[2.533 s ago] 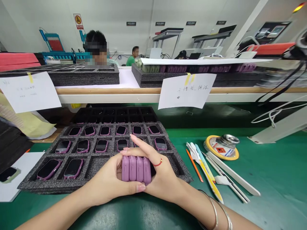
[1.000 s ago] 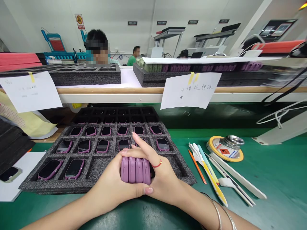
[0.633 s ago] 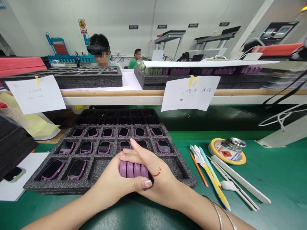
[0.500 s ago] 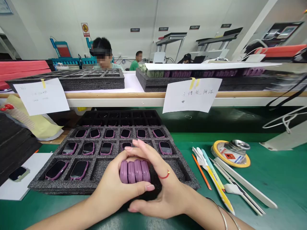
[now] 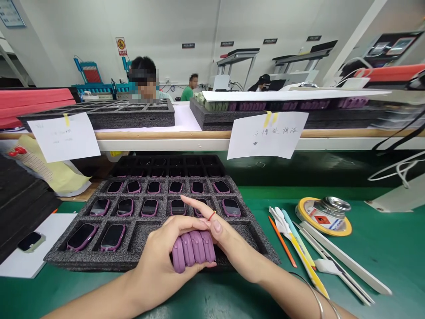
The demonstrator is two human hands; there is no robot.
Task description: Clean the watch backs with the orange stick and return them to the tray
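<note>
My left hand (image 5: 156, 252) is closed around a row of several purple smartwatches (image 5: 193, 251) standing on edge, side by side. Its thumb runs beneath them and its fingers curl over the top. My right hand (image 5: 229, 241) lies against the right end of the row, index finger stretched out and thumb near the left fingertips; its other fingers are partly hidden. Behind both hands sits a black foam tray (image 5: 133, 262) with purple-framed smartwatches (image 5: 113, 237) lying screen up in its pockets. A few front pockets are bare or covered by my hands.
On the right lie an orange stick (image 5: 282, 241), a yellow-handled brush-like tool (image 5: 308, 266), white strips (image 5: 352, 261) and a tin with a yellow rim (image 5: 323, 217). A pale green watch (image 5: 30, 242) rests on a white pad at left. A shelf (image 5: 199, 144) crosses above; a co-worker (image 5: 144, 79) sits beyond.
The row of watches has come lower and tilted in my left hand. My right hand has shifted from cupping around its right side to lying against it, thumb now raised.
</note>
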